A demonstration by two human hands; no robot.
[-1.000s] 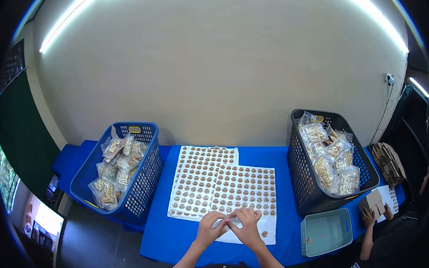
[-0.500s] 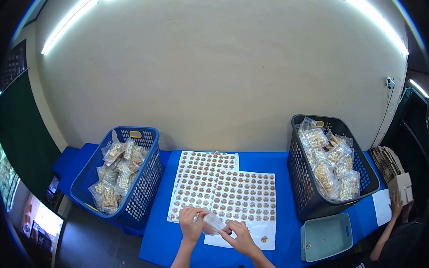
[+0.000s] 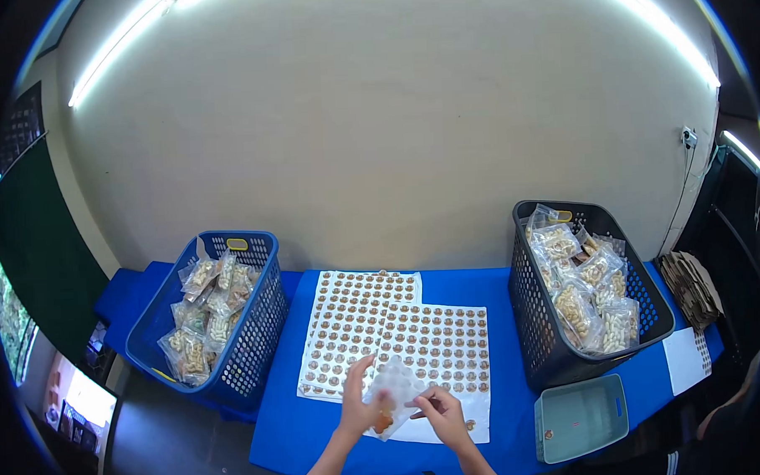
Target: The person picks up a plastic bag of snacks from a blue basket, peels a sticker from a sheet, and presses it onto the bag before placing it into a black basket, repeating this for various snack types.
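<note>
A translucent plastic bag [image 3: 395, 378] is held up above the sticker sheets, with something orange-brown showing at its lower part. My left hand [image 3: 357, 406] grips the bag from the left; its fingers point up and the thumb shows blurred through the plastic. At the bag's right edge, my right hand [image 3: 442, 415] pinches with thumb and forefinger, and a small dark piece shows at the fingertips. Beneath both hands, white sheets [image 3: 437, 319] carry rows of round brown stickers. One lone sticker [image 3: 470, 424] sits near the lower right corner.
Filled clear packets lie in a blue basket [image 3: 269, 304] at left and a black basket [image 3: 530, 349] at right. A green-grey tray [image 3: 583, 423] stands in front of the black one. Flattened cardboard [image 3: 690, 289] and another sheet [image 3: 684, 362] lie far right. A person's arm [image 3: 729, 405] shows there.
My left hand has shifted right and its fingers have straightened upward. The bag has turned to face me more. At far right, the other person's hand and a cardboard box have left the table edge.
</note>
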